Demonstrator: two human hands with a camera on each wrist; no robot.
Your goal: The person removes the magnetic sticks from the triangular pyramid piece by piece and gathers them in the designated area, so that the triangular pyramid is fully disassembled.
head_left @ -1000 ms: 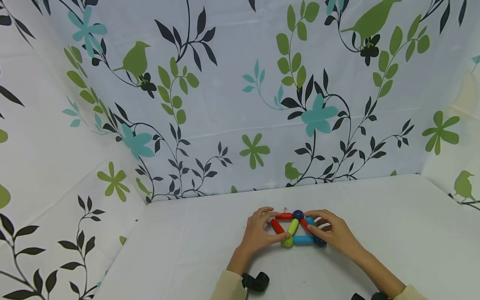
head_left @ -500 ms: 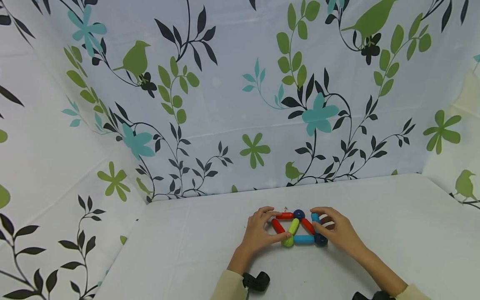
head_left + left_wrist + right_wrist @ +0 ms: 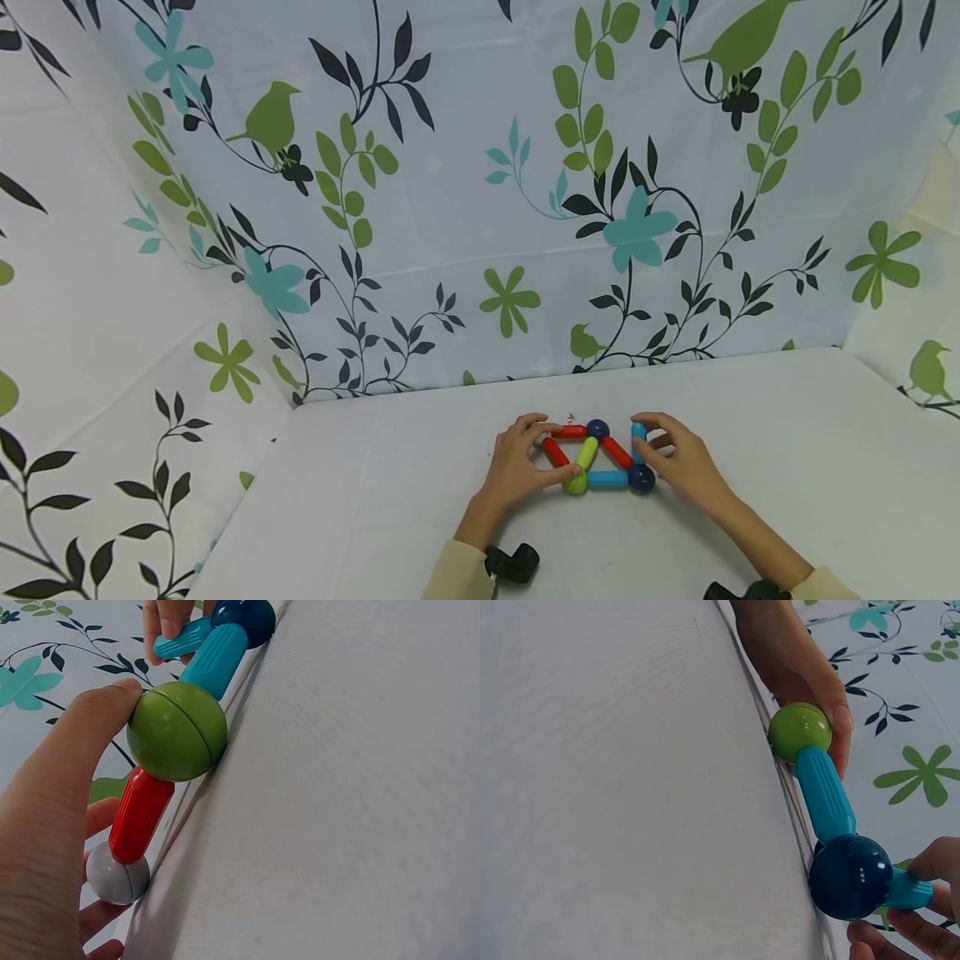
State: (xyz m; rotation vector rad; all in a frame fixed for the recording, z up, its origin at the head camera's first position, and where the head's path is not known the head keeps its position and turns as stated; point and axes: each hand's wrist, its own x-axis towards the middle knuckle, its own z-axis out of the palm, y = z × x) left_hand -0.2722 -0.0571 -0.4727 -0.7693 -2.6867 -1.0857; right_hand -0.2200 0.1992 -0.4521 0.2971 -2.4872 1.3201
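On the white table lies a flat frame of magnetic rods and balls, with a green rod (image 3: 587, 452), red rods (image 3: 617, 452) and a light-blue rod (image 3: 607, 479). My left hand (image 3: 517, 458) grips its left side. In the left wrist view the thumb presses the green ball (image 3: 176, 731), and fingers curl behind a red rod (image 3: 142, 814) and a grey ball (image 3: 118, 874). My right hand (image 3: 678, 454) pinches another light-blue rod (image 3: 911, 891) between thumb and fingers. This rod meets the near-right navy ball (image 3: 641, 478) and points away from me. A second blue ball (image 3: 597, 428) tops the frame.
A white table (image 3: 390, 500) spreads around the frame. Behind it hangs a cloth (image 3: 450, 208) printed with birds, leaves and flowers. Black wrist-camera mounts (image 3: 513, 563) sit on both forearms, close above the table.
My right hand has swung slightly right and away, turning the pinched light-blue rod from beside the right red rod to nearly straight away from me. The left hand stays put.
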